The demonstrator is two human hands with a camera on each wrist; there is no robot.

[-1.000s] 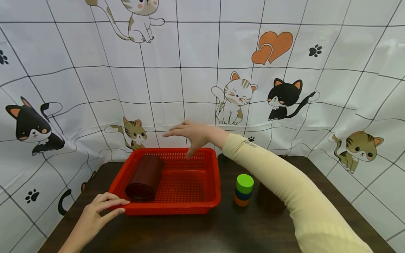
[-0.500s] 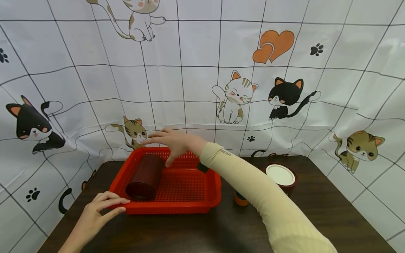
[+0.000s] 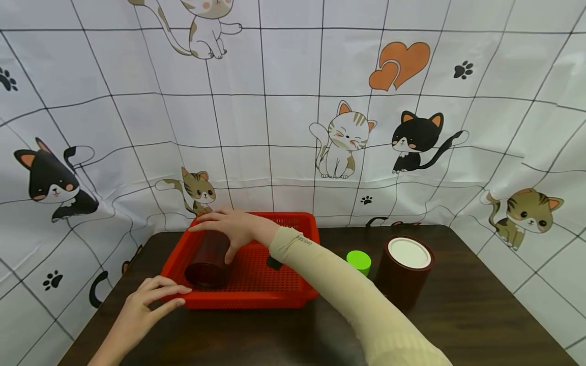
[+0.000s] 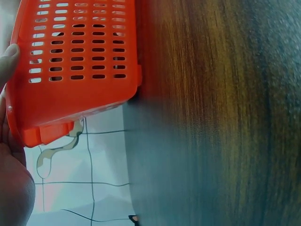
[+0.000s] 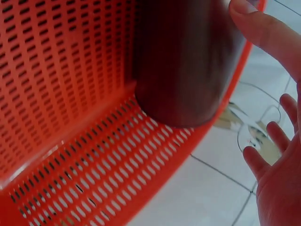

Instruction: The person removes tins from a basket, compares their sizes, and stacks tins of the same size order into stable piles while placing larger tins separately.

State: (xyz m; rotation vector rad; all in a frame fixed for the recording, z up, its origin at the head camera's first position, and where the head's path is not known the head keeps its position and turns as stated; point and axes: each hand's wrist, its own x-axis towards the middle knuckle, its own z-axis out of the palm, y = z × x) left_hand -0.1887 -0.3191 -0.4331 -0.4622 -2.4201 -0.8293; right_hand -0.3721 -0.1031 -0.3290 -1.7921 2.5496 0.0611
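A dark brown-red canister (image 3: 206, 269) lies on its side at the left of a red slotted plastic basket (image 3: 252, 301). Over its far end my right hand (image 3: 235, 229) is spread, thumb apart from the fingers. In the right wrist view, the thumb overlaps the canister's (image 5: 183, 70) side while the other fingers stand beyond the basket rim. My left hand (image 3: 146, 307) holds the basket's near left corner. Thumb and fingers lie on opposite sides of the rim of the basket (image 4: 80, 96) in the left wrist view.
Right of the basket, a similar canister (image 3: 403, 277) stands upright with a white lid. A small green-topped cylinder (image 3: 359, 261) stands between them, partly hidden by the right sleeve. Behind the dark wooden table (image 3: 476, 310) hangs a white cat-print sheet (image 3: 284, 122).
My right hand has moved left and down, from above the basket's back rim to the lying canister. The upright canister has come into sight. My left hand has stayed at the corner.
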